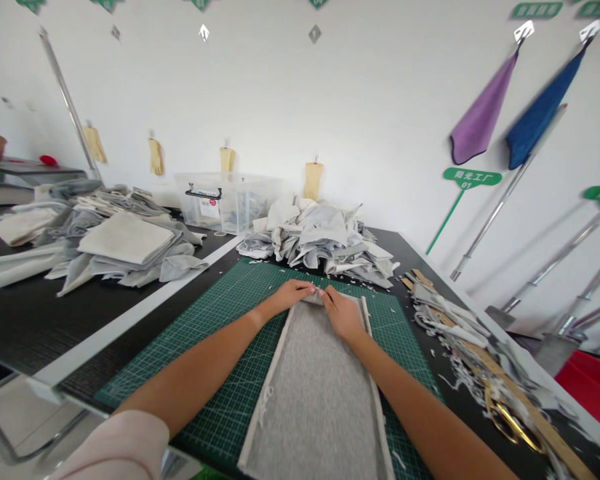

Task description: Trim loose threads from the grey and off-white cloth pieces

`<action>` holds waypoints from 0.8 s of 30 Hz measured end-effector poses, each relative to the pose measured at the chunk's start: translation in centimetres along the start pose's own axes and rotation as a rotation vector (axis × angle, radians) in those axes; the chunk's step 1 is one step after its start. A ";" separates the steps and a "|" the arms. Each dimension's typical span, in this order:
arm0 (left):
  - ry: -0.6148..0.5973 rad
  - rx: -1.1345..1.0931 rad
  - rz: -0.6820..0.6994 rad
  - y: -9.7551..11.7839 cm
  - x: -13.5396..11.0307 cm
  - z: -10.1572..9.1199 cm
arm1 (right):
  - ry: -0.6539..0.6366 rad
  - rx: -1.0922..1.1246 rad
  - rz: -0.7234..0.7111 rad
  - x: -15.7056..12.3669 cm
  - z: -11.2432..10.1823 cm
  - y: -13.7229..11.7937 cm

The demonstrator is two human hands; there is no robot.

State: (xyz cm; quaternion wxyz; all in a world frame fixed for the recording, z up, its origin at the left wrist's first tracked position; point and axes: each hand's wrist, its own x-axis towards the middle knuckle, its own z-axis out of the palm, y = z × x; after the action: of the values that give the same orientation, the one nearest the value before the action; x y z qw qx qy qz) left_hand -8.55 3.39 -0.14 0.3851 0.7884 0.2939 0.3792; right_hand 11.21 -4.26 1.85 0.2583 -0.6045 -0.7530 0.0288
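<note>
Left hand (289, 297) and right hand (343, 315) close together, fingertips pinching the far edge of a grey fabric panel (316, 383), forearms (205, 373) angled inward, panel lying lengthwise on a green cutting mat (220, 340), fabric scrap pile (320, 240) just beyond the mat
</note>
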 end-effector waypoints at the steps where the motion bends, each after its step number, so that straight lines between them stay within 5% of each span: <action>1: -0.001 0.006 -0.004 -0.1 0.0 0.0 | -0.005 -0.002 0.001 0.0 0.0 0.0; 24: -0.031 0.054 -0.060 -0.2 -0.1 -0.1 | -0.037 0.020 -0.059 0.0 0.0 0.3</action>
State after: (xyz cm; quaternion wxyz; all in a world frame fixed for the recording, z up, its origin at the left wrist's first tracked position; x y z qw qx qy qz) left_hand -8.74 3.42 -0.31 0.3795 0.7951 0.3213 0.3472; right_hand 11.46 -4.15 1.71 0.2510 -0.5788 -0.7749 0.0401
